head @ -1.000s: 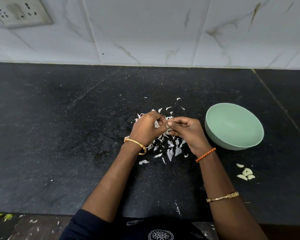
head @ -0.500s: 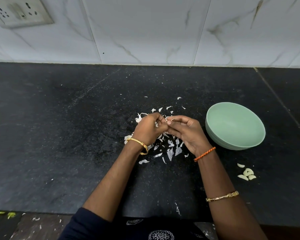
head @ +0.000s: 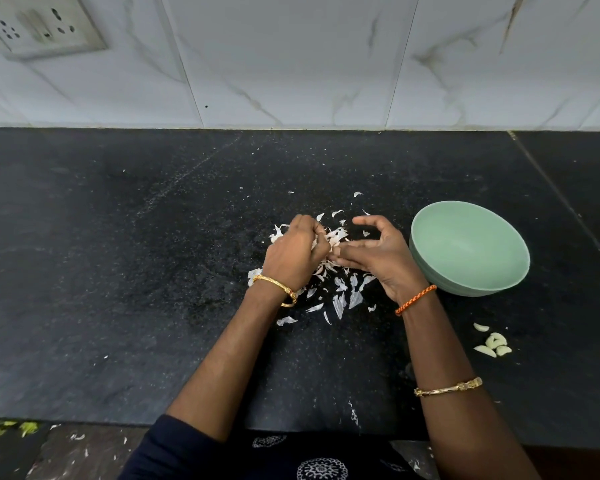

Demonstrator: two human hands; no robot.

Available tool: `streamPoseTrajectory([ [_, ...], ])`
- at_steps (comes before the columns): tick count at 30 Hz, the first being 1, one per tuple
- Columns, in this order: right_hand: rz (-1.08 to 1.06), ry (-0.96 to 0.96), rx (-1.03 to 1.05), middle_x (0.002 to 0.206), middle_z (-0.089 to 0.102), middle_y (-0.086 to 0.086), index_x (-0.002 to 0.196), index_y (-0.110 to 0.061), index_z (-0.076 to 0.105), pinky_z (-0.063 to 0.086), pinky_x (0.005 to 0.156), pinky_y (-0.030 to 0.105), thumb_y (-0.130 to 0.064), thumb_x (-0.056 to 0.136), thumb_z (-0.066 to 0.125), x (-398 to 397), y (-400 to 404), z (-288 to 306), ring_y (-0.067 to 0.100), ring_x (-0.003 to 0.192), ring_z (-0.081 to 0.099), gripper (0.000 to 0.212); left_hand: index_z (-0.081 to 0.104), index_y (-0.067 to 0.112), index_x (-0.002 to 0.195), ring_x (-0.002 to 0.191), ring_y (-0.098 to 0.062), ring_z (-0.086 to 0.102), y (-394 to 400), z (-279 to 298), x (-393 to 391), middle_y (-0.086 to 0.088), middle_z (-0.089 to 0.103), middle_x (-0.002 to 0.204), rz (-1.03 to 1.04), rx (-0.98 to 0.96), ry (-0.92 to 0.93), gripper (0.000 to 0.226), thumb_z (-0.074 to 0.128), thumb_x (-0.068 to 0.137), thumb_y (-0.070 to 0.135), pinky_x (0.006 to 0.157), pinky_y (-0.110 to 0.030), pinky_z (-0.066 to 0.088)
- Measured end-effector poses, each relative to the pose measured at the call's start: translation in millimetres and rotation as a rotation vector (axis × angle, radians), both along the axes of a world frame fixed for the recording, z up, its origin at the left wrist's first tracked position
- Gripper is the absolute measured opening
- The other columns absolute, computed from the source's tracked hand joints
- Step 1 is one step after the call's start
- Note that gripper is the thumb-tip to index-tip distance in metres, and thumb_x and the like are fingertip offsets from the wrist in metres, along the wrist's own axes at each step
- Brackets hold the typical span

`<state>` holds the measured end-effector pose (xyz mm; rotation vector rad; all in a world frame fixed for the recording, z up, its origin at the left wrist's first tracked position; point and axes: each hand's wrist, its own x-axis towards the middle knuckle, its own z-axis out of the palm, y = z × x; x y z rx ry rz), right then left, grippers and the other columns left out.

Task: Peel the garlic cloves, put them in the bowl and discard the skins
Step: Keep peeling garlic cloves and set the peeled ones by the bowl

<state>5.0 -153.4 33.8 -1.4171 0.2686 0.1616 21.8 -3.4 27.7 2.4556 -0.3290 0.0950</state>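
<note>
My left hand (head: 297, 252) is curled shut over a clump of white garlic skins (head: 335, 235) at its fingertips; whatever else is in the fist is hidden. My right hand (head: 378, 258) is just to its right, fingers spread and cupped, holding nothing. Both hover low over the scattered pile of garlic skins (head: 342, 301) on the black counter. The pale green bowl (head: 440, 216) stands right of my right hand, and its visible inside is empty. A few peeled garlic cloves (head: 494, 344) lie on the counter in front of the bowl.
The black stone counter (head: 136, 271) runs back to a white marble-tiled wall (head: 291, 64) with a socket plate (head: 45, 26) at the upper left. Skin flakes lie at the counter's front edge (head: 354, 415) and on the floor below.
Both hands were pinched together on one small piece. Now my right hand has let go and spread its fingers, and both hands have dropped closer to the skin pile.
</note>
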Motion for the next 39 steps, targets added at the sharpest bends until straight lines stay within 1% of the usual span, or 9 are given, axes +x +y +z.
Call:
streamPoseTrajectory([
  [4, 0.023, 0.040, 0.056, 0.092, 0.071, 0.023, 0.115, -0.008, 0.054, 0.059, 0.070, 0.025, 0.010, 0.077, 0.072, -4.6, -2.6, 0.2, 0.028, 0.083, 0.073, 0.045, 0.050, 0.021, 0.091, 0.079, -0.015, 0.054, 9.0, 4.1, 3.7, 0.007, 0.055, 0.095, 0.061, -0.048, 0.008, 0.006, 0.050, 0.093, 0.027, 0.068, -0.030, 0.039],
  [9, 0.078, 0.025, 0.121, 0.094, 0.072, 0.018, 0.101, 0.001, 0.066, 0.058, 0.079, 0.024, 0.007, 0.085, 0.063, -2.6, -4.5, -6.8, 0.020, 0.086, 0.071, 0.017, 0.055, 0.019, 0.088, 0.079, -0.014, 0.055, 8.5, -3.3, 1.1, 0.006, 0.060, 0.089, 0.123, -0.075, 0.055, 0.010, 0.050, 0.091, 0.027, 0.068, -0.029, 0.040],
  [16, 0.061, 0.029, 0.296, 0.094, 0.072, 0.016, 0.101, 0.007, 0.065, 0.056, 0.075, 0.020, 0.013, 0.088, 0.054, -1.8, -4.1, -11.3, 0.019, 0.090, 0.071, 0.018, 0.060, 0.015, 0.085, 0.081, -0.018, 0.058, 10.3, -7.8, 0.7, 0.004, 0.065, 0.088, 0.137, -0.039, 0.092, 0.016, 0.049, 0.090, 0.026, 0.068, -0.033, 0.045],
  [20, 0.057, 0.042, 0.280, 0.092, 0.073, 0.015, 0.101, 0.007, 0.066, 0.056, 0.076, 0.019, 0.015, 0.084, 0.057, -5.3, -2.4, -10.9, 0.016, 0.087, 0.071, 0.020, 0.063, 0.017, 0.087, 0.084, -0.017, 0.059, 13.0, -11.4, -1.5, 0.007, 0.067, 0.091, 0.137, -0.034, 0.073, 0.015, 0.051, 0.091, 0.025, 0.070, -0.032, 0.047],
  [25, 0.050, 0.053, 0.273, 0.091, 0.073, 0.012, 0.103, 0.007, 0.065, 0.056, 0.074, 0.019, 0.013, 0.085, 0.057, -10.3, -1.4, -8.1, 0.015, 0.083, 0.072, 0.021, 0.065, 0.021, 0.085, 0.074, -0.005, 0.059, 13.4, -10.6, -3.6, 0.014, 0.063, 0.077, 0.111, -0.230, 0.074, 0.010, 0.058, 0.091, 0.025, 0.067, -0.026, 0.047],
  [28, 0.062, 0.057, 0.258, 0.085, 0.074, 0.009, 0.101, 0.002, 0.066, 0.057, 0.072, 0.020, 0.009, 0.085, 0.059, -13.1, -1.3, -5.1, 0.015, 0.081, 0.072, 0.018, 0.066, 0.022, 0.081, 0.053, 0.006, 0.054, 10.6, -5.3, -5.0, 0.007, 0.070, 0.078, 0.072, -0.380, 0.139, 0.020, 0.054, 0.096, 0.025, 0.054, -0.014, 0.041],
  [30, 0.052, 0.060, 0.258, 0.082, 0.074, 0.009, 0.099, 0.003, 0.065, 0.057, 0.072, 0.020, 0.009, 0.086, 0.058, -14.6, -1.1, -3.0, 0.016, 0.080, 0.072, 0.016, 0.067, 0.018, 0.087, 0.044, 0.005, 0.050, 9.9, -4.0, -6.3, 0.006, 0.070, 0.080, 0.054, -0.437, 0.193, 0.021, 0.051, 0.098, 0.023, 0.049, -0.012, 0.040],
  [34, 0.039, 0.071, 0.245, 0.080, 0.074, 0.013, 0.096, 0.004, 0.065, 0.058, 0.070, 0.021, 0.006, 0.088, 0.057, -17.2, -1.2, -1.9, 0.016, 0.077, 0.072, 0.011, 0.068, 0.011, 0.098, 0.044, -0.003, 0.052, 10.1, -6.0, -9.4, 0.006, 0.068, 0.083, -0.008, -0.543, 0.261, 0.016, 0.053, 0.097, 0.018, 0.049, -0.014, 0.042],
  [39, 0.033, 0.077, 0.112, 0.077, 0.070, 0.011, 0.095, 0.000, 0.065, 0.057, 0.062, 0.019, -0.002, 0.091, 0.058, -21.9, -0.6, -3.1, 0.010, 0.065, 0.069, 0.009, 0.070, 0.005, 0.096, 0.042, -0.002, 0.047, 6.2, -2.2, -18.8, -0.001, 0.065, 0.079, -0.051, -0.729, 0.315, 0.011, 0.065, 0.088, 0.011, 0.043, -0.010, 0.036],
])
